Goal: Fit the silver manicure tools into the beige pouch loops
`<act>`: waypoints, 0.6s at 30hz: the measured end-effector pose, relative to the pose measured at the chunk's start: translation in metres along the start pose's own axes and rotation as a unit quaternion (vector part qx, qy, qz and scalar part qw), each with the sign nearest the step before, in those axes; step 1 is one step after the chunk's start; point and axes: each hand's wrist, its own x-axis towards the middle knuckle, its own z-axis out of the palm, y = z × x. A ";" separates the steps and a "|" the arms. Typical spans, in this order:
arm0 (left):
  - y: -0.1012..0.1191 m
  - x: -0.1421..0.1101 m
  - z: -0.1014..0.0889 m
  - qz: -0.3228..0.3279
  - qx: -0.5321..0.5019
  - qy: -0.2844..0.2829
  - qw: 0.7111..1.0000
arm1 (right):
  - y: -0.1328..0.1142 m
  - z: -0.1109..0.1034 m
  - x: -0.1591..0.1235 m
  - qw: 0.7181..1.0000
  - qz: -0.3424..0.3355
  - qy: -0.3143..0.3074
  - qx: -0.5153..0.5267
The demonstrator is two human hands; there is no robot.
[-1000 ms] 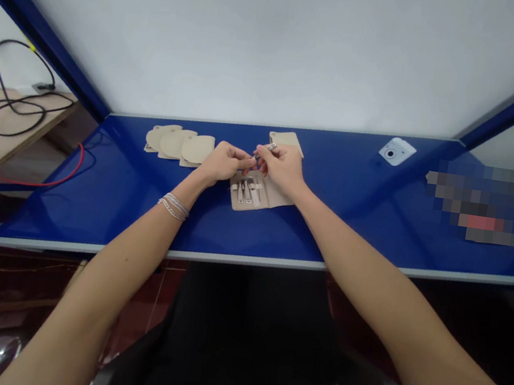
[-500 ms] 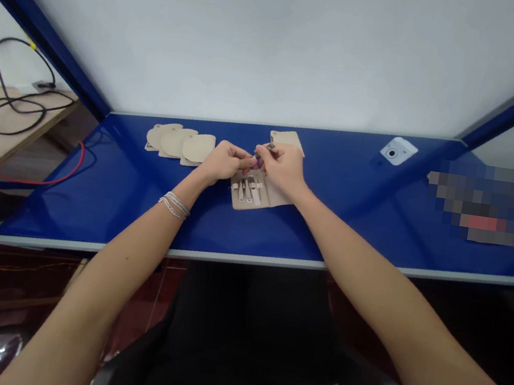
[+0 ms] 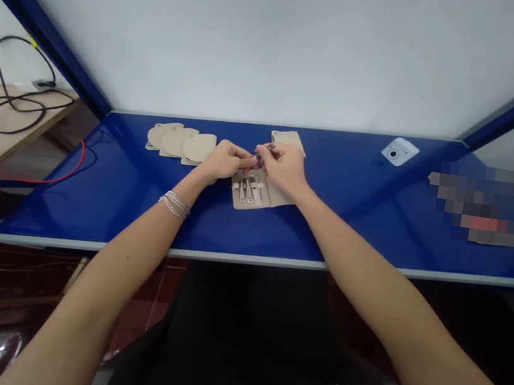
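My left hand (image 3: pixel 224 161) and my right hand (image 3: pixel 285 166) meet above an open beige manicure case (image 3: pixel 271 199). Fingers of both hands are pinched around a small metal nail clipper (image 3: pixel 271 147); one end of it sticks out above my right fingers, and the rest is mostly hidden. Inside the case, several silver tools (image 3: pixel 251 190) lie side by side under small straps, clippers among them. My right hand covers the upper right part of the case. Behind that hand lies another beige case (image 3: pixel 287 138), partly hidden.
Several closed beige cases (image 3: pixel 199 148) overlap in a row to the left on the blue table (image 3: pixel 351 231). A white camera-like object (image 3: pixel 393 153) sits at the back right. Far right is a blurred-out patch. Black cable (image 3: pixel 16 101) and red cable (image 3: pixel 68 175) lie at left.
Both hands keep the same pinch in almost the same place. The whole view has shifted very slightly; nothing else visibly moved.
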 end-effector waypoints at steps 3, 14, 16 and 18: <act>-0.002 0.000 -0.001 0.012 0.003 -0.010 1.000 | 0.002 0.002 0.001 0.997 0.042 -0.013 0.062; 0.001 -0.002 -0.003 0.012 0.016 -0.016 1.000 | 0.003 0.003 0.000 0.994 0.056 -0.018 0.090; 0.002 -0.003 -0.003 0.007 0.012 -0.016 1.000 | 0.004 0.003 0.000 0.998 0.034 -0.009 0.059; 0.003 -0.004 -0.003 0.002 0.012 -0.016 1.000 | 0.004 0.003 -0.001 0.999 0.018 -0.007 0.034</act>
